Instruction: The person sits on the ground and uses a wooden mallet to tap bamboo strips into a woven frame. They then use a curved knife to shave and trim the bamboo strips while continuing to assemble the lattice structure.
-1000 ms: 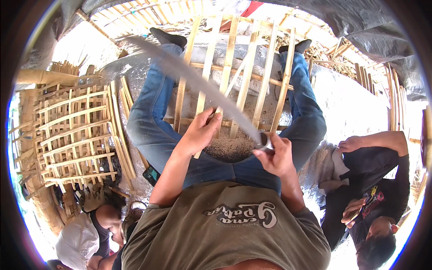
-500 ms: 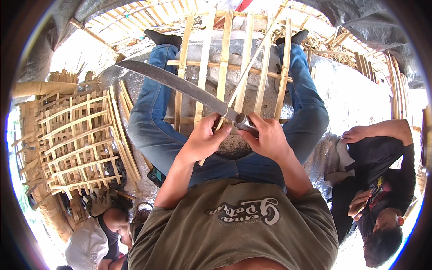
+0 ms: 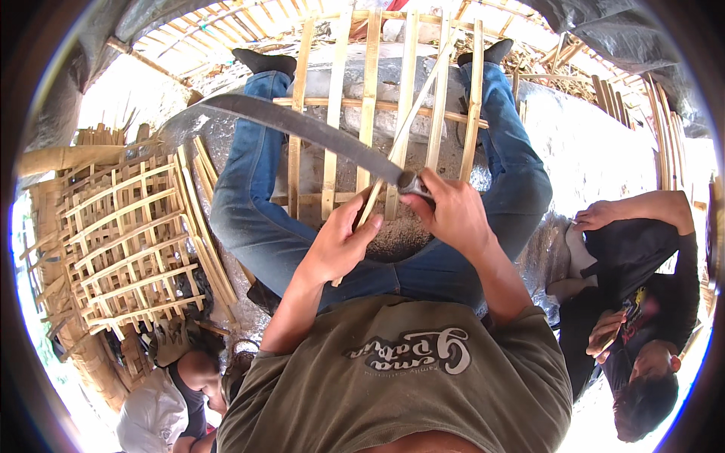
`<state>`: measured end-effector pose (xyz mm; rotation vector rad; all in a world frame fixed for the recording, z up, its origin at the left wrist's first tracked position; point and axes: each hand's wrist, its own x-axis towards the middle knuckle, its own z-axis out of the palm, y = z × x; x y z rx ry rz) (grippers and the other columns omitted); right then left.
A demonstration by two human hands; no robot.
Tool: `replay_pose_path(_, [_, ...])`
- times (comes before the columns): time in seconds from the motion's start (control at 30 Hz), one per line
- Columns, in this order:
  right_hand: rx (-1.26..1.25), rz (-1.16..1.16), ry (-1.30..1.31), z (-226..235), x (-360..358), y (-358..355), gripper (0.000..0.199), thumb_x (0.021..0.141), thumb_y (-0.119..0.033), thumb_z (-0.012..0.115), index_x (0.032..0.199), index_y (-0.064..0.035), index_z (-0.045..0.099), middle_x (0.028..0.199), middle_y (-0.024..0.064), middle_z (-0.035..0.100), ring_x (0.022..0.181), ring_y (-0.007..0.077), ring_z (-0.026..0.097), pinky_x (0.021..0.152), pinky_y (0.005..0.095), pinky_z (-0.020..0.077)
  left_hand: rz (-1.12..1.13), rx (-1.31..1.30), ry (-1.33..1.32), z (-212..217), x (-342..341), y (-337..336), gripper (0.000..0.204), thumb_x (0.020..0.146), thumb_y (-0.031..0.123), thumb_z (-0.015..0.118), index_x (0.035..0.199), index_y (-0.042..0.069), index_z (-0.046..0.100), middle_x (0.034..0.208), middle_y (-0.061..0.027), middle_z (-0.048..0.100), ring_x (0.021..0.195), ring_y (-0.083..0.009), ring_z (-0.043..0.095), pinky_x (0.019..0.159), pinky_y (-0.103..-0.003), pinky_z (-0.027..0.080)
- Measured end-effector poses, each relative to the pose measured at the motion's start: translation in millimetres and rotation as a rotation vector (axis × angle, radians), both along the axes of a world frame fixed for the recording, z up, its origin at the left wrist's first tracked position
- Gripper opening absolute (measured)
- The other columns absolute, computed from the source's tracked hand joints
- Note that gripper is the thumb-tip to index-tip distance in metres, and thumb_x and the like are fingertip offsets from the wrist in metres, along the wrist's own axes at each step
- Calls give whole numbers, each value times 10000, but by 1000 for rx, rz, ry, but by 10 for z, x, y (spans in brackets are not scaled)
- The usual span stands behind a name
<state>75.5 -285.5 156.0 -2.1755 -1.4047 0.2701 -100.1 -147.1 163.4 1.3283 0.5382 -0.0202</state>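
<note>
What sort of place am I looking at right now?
Probably a makeshift bamboo or wood workshop: lattice frames sit at the left, a slatted frame lies ahead, and the right hand grips a machete.

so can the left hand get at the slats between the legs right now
Probably yes: the slats lie just ahead, though the left hand holds a strip and the knife blade crosses over them.

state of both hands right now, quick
Left hand: closed, holding a thin bamboo strip.
Right hand: closed, holding a machete by its handle.
</note>
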Motion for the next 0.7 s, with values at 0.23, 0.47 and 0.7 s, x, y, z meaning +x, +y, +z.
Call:
replay_pose_path(0.23, [96,-77,138,-40,371,-8,365,923,-335,709,910,4,576,645,186,642,594,400,653,516,438,496,9,-176,51,103,-102,-1,504,1031,130,525,1503,23,383,705,70,398,511,-16,320,441,-203,283])
replay_pose_path(0.47, [100,-1,234,278,96,-82,348,907,-313,731,925,-5,571,612,166,586,577,380,632,510,422,462,-66,-143,-68,164,55,81,493,1071,213,473,1512,49,329,675,65,371,514,-23,321,425,-195,319])
replay_pose_path(0.7, [72,123,140,295,-19,-105,392,869,-399,747,956,-57,575,599,139,595,577,361,639,511,454,492,-128,-82,-16,214,62,76,463,1079,216,446,1502,56,343,622,51,395,468,-30,358,393,-203,361])
